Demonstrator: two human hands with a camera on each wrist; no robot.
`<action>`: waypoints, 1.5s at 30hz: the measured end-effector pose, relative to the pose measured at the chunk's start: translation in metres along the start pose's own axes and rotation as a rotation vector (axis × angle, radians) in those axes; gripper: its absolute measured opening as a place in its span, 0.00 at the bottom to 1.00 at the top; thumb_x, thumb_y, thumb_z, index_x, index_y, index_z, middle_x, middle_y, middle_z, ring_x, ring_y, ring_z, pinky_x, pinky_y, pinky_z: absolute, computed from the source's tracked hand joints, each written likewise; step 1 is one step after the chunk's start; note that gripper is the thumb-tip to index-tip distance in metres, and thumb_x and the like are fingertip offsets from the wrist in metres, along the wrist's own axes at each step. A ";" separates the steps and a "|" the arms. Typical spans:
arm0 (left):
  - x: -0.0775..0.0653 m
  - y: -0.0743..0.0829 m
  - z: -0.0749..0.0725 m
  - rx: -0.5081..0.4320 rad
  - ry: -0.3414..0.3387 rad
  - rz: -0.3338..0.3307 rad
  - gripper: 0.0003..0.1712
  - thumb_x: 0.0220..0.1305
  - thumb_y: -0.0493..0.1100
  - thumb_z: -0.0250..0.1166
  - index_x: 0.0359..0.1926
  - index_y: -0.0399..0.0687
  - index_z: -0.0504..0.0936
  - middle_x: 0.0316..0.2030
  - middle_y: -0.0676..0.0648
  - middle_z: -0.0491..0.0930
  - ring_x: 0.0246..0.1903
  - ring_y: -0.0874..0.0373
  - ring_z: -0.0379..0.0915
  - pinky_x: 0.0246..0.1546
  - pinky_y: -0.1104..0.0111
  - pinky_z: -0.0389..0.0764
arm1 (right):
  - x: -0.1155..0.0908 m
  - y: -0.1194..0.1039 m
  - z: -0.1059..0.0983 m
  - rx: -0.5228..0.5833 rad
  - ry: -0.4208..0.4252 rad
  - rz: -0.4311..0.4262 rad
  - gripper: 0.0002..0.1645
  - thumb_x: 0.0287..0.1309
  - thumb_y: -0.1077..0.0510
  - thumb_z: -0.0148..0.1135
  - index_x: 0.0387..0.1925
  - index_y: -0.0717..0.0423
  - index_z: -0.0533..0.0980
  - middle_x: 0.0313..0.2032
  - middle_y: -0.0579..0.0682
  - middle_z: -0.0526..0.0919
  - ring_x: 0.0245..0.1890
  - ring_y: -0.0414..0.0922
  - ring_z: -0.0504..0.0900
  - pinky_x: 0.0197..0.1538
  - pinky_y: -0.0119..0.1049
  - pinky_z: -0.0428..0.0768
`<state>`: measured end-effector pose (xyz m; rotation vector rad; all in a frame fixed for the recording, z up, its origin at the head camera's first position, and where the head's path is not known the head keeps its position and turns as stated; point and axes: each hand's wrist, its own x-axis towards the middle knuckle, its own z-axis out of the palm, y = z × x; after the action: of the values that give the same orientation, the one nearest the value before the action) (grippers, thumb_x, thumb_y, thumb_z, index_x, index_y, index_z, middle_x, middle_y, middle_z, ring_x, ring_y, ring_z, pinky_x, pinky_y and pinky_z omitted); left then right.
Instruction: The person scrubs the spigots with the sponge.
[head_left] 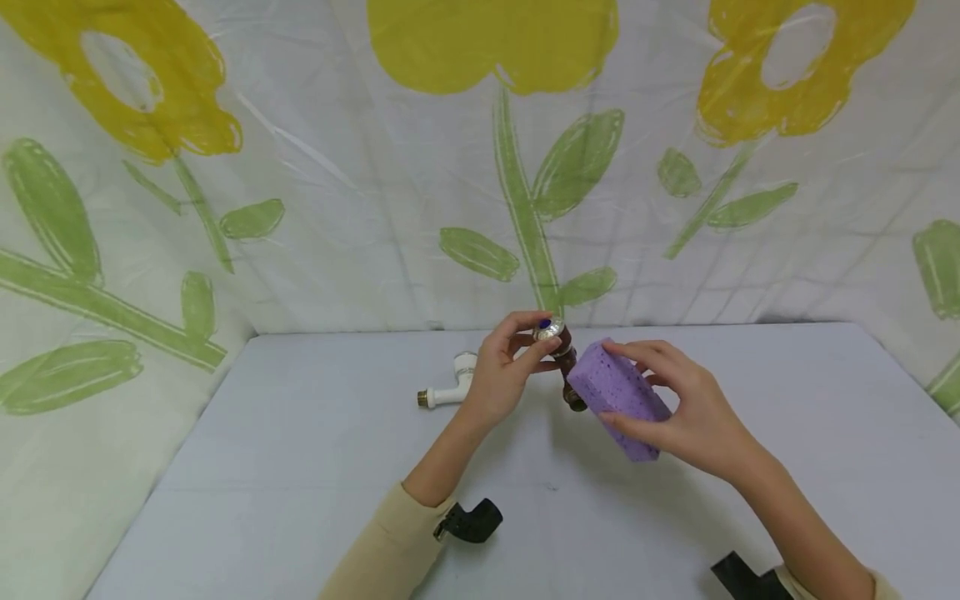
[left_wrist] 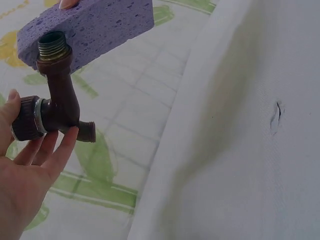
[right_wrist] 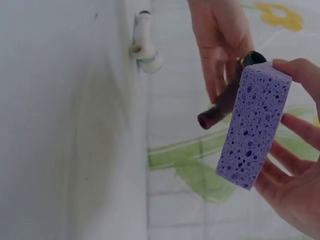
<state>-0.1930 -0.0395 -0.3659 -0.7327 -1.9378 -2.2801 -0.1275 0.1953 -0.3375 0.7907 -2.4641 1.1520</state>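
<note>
Flower-patterned sheet (head_left: 420, 167) behind white table (head_left: 585, 517)

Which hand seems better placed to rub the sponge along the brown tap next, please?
Probably the right hand: it grips the purple sponge close beside the brown tap. The left hand is occupied holding the tap at its knob, so it seems better suited to steadying.

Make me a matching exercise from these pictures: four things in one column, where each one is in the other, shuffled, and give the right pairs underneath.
Things:
1. Sponge
2. Brown tap
3. White tap
4. Middle flower

Places:
A. On the table
B. On the backdrop behind the table
C. Held in the right hand
D. Held in the left hand

Right pairs: 1-C, 2-D, 3-A, 4-B
</note>
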 end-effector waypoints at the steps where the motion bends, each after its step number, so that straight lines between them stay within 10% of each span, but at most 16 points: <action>1: 0.000 0.000 0.000 0.018 0.001 0.002 0.19 0.72 0.24 0.61 0.62 0.23 0.74 0.56 0.26 0.76 0.44 0.64 0.79 0.48 0.59 0.91 | 0.000 0.000 -0.001 -0.001 -0.001 0.001 0.48 0.43 0.64 0.87 0.69 0.50 0.78 0.57 0.50 0.83 0.53 0.32 0.78 0.50 0.27 0.85; 14: 0.001 0.002 -0.003 0.231 0.084 -0.006 0.15 0.71 0.31 0.67 0.57 0.32 0.80 0.54 0.34 0.83 0.45 0.61 0.80 0.41 0.73 0.79 | 0.000 -0.004 -0.004 -0.040 0.054 -0.053 0.50 0.37 0.67 0.87 0.67 0.52 0.79 0.56 0.50 0.82 0.52 0.33 0.77 0.50 0.18 0.80; 28: 0.000 0.006 -0.001 0.066 0.092 -0.096 0.20 0.68 0.26 0.68 0.59 0.26 0.78 0.53 0.34 0.82 0.40 0.64 0.85 0.48 0.73 0.86 | 0.002 0.006 -0.003 -0.036 0.200 0.022 0.49 0.40 0.72 0.84 0.68 0.56 0.78 0.56 0.57 0.81 0.52 0.29 0.73 0.50 0.13 0.73; 36: 0.000 0.007 -0.005 -0.011 -0.022 -0.146 0.30 0.66 0.21 0.66 0.68 0.28 0.75 0.58 0.30 0.79 0.55 0.41 0.85 0.51 0.68 0.88 | 0.001 0.013 -0.010 -0.039 0.233 0.162 0.44 0.51 0.69 0.80 0.71 0.58 0.75 0.58 0.62 0.79 0.47 0.30 0.72 0.50 0.09 0.72; 45: -0.002 0.005 -0.010 0.005 -0.123 -0.135 0.29 0.69 0.24 0.65 0.71 0.33 0.74 0.68 0.36 0.71 0.51 0.55 0.86 0.53 0.64 0.88 | 0.000 0.018 -0.018 0.122 0.178 0.304 0.40 0.65 0.66 0.73 0.75 0.56 0.71 0.60 0.48 0.77 0.50 0.31 0.76 0.50 0.12 0.77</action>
<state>-0.1927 -0.0502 -0.3626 -0.7817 -2.1064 -2.3577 -0.1372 0.2189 -0.3370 0.3301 -2.4378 1.4217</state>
